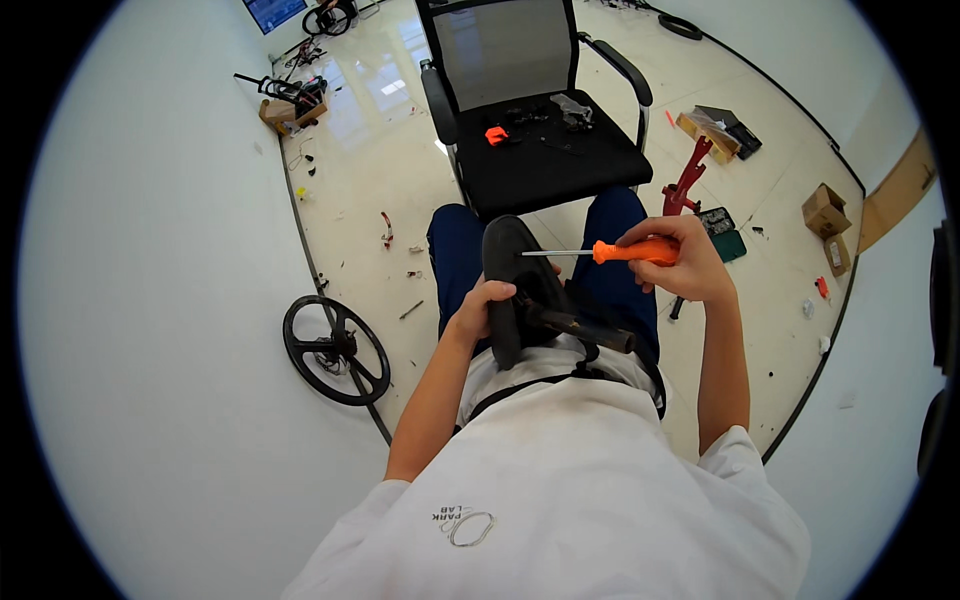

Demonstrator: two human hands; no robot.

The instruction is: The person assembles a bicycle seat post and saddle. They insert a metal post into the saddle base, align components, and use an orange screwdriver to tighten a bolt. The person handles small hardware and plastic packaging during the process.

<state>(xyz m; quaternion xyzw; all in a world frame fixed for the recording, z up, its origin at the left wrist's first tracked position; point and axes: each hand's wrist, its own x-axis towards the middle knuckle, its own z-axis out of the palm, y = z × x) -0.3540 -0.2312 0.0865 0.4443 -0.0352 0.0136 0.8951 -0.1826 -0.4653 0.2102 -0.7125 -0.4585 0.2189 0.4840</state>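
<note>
Left hand clamped on a black saddle-shaped part, right hand closed around an orange-handled screwdriver.
The hands are apart; the part is held above the lap, just beyond the front edge of the chair seat, with the screwdriver's tip at its surface and a dark tube jutting rightward; on the seat, an orange piece lies toward the left edge, clear plastic near the back edge; a three-spoked black wheel is at the floor's left edge.

The black saddle hides most fingers of the left hand.
</note>
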